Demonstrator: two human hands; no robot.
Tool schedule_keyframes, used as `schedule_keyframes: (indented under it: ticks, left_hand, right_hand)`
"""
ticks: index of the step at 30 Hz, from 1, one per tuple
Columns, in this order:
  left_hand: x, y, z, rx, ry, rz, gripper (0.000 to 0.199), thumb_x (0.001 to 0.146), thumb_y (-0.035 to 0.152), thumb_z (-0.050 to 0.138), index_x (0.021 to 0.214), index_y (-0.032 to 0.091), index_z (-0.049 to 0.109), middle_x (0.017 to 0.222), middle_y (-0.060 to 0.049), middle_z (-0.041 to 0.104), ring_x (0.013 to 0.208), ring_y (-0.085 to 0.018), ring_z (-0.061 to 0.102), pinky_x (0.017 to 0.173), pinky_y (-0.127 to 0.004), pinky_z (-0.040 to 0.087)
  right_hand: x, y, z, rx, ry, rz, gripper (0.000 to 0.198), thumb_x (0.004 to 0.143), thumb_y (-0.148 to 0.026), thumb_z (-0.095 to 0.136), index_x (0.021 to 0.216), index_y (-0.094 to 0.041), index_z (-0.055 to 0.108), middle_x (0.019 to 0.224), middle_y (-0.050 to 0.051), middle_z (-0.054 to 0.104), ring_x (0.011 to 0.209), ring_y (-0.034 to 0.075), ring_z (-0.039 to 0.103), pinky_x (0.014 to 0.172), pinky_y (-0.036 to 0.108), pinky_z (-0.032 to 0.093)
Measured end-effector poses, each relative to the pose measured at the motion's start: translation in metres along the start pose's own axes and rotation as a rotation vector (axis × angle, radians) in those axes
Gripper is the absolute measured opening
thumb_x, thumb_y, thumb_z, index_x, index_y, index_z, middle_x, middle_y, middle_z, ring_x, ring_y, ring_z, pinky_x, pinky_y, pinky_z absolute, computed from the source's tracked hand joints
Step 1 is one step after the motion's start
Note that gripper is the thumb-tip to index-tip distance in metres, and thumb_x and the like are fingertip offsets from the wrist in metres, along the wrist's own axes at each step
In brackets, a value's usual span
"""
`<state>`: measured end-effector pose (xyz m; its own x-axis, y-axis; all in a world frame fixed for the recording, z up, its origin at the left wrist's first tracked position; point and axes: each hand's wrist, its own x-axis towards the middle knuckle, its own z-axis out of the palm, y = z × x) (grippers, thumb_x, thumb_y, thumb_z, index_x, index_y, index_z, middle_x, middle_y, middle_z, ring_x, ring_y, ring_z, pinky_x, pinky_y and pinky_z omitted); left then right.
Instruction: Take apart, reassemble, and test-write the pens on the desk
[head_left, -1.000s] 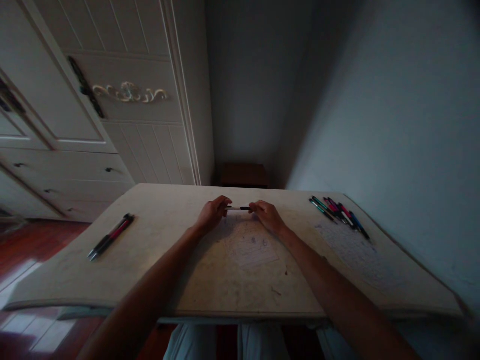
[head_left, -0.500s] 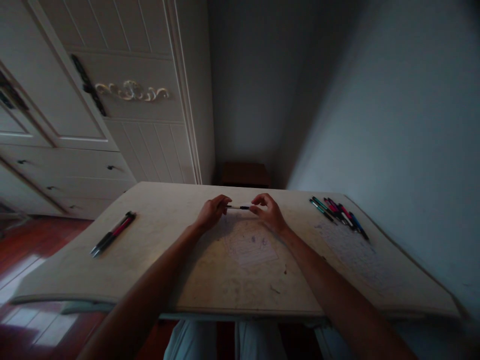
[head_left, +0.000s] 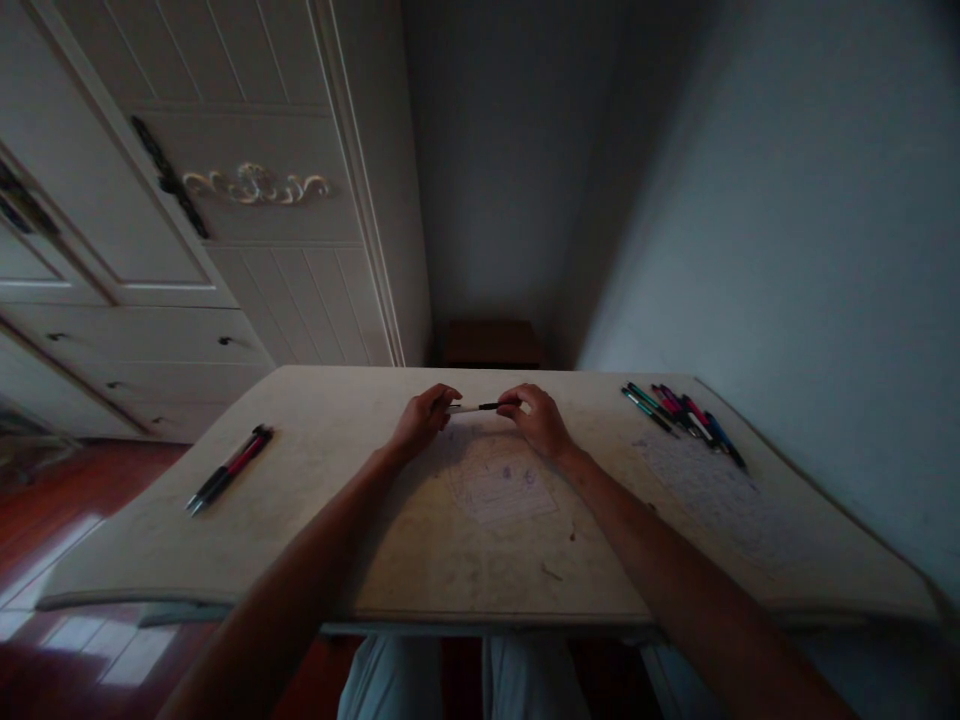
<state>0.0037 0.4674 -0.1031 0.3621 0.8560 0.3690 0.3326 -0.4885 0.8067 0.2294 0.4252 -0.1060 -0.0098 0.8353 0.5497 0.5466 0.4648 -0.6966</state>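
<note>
- Left hand [head_left: 426, 420] and right hand [head_left: 538, 420] pinch opposite ends of white-and-black pen [head_left: 472, 408], near far edge of table [head_left: 315, 440].
- Drawers [head_left: 150, 335] closed, contents hidden.
- Pen pile [head_left: 701, 425] near right edge; pen pair [head_left: 229, 472] toward left edge, well apart.

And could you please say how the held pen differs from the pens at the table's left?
The held pen shows white and black; the left-side pens show black and red. The held pen spans the left hand and right hand, while the left-side pens rest on the table. The held pen runs almost crosswise; the left-side pens lie slanted. Both look slim.
</note>
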Motion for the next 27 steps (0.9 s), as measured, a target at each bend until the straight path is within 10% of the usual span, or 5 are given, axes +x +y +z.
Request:
schedule_keyframes:
  ticks: [27]
  left_hand:
    - [0.016,-0.033,-0.023,0.268,-0.060,0.144,0.016,0.079,0.035,0.069,0.086,0.022,0.076,0.084,-0.005,0.073,0.070,-0.017,0.061,0.069,-0.029,0.050]
  right_hand:
    - [0.007,0.036,-0.014,-0.066,-0.048,0.042,0.006,0.075,-0.017,0.070,0.078,-0.023,0.070,0.083,0.003,0.068,0.083,0.021,0.061,0.082,0.036,0.045]
